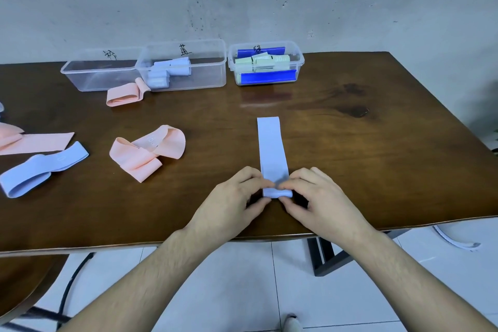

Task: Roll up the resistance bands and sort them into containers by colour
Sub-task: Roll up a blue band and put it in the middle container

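A light blue resistance band (pixel 270 148) lies flat on the brown table (pixel 350 159), stretched away from me. Its near end is folded over into a small roll. My left hand (pixel 234 205) and my right hand (pixel 320 199) pinch that rolled end from either side. Three clear containers stand at the back: an empty one (pixel 99 73) on the left, a middle one (pixel 186 67) holding rolled light blue bands, and a right one (pixel 265 63) holding rolled green bands with dark blue pieces.
Loose pink bands lie on the table's left half: one (pixel 147 151) mid-left, one (pixel 125 94) before the containers, one (pixel 35 141) at the far left. Another light blue band (pixel 40 167) lies at the left. The table's front edge runs just under my wrists.
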The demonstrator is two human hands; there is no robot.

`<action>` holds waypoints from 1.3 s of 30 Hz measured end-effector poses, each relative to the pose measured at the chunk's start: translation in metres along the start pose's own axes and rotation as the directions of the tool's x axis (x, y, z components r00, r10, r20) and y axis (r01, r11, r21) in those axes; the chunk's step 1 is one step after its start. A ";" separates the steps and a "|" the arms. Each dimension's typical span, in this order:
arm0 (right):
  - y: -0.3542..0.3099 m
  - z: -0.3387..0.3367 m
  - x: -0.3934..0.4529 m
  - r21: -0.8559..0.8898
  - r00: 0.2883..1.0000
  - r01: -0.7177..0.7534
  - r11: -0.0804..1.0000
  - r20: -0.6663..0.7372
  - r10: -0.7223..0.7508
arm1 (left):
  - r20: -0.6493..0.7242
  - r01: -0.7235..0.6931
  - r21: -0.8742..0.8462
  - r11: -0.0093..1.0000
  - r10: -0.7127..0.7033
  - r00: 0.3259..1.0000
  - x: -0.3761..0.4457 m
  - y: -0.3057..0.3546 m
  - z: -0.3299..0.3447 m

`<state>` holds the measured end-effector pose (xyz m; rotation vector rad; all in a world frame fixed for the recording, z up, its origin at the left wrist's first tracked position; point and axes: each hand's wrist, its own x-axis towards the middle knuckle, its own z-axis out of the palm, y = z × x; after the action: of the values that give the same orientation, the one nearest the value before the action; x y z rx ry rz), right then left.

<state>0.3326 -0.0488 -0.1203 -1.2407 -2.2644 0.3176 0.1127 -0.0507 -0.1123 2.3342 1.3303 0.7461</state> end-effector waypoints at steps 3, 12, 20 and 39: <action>0.002 0.002 0.001 -0.016 1.000 -0.007 1.000 -0.003 0.007 | -0.006 -0.008 0.007 1.000 0.009 1.000 0.001 0.001 0.002; 0.000 0.003 0.003 -0.059 0.999 -0.017 0.998 -0.032 0.015 | -0.002 -0.001 0.031 1.000 0.001 1.000 0.007 -0.004 0.002; 0.003 0.002 0.011 -0.070 0.999 -0.034 0.997 -0.031 0.032 | -0.009 0.014 0.043 0.999 -0.013 1.000 0.011 -0.003 0.001; 0.011 0.003 0.025 -0.135 0.999 -0.036 0.990 0.006 0.037 | -0.032 -0.001 0.115 0.993 0.004 0.999 0.025 -0.009 -0.001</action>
<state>0.3283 -0.0218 -0.1190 -1.3521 -2.3048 0.1857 0.1167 -0.0243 -0.1089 2.4227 1.4194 0.7282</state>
